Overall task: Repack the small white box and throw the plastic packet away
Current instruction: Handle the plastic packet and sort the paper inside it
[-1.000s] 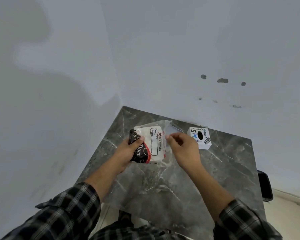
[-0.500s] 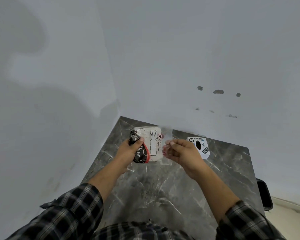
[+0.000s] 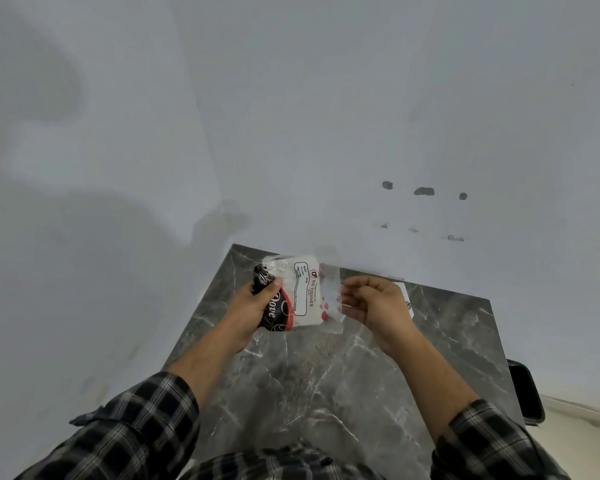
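A clear plastic packet (image 3: 303, 296) of white tissues, with a black and red printed end, is held above the grey marble table (image 3: 326, 382). My left hand (image 3: 253, 308) grips its black end, thumb on top. My right hand (image 3: 378, 306) pinches the packet's clear loose flap at the right side. The small white box (image 3: 405, 295) stands on the table near the wall, mostly hidden behind my right hand; only a white edge with dark print shows.
Pale walls meet at the table's far left corner. A black object (image 3: 525, 393) sits lower, beyond the table's right edge, above a light floor strip.
Both hands have lifted the packet off the table and tilted it upright. My right hand has moved to the clear flap and now covers most of the white box.
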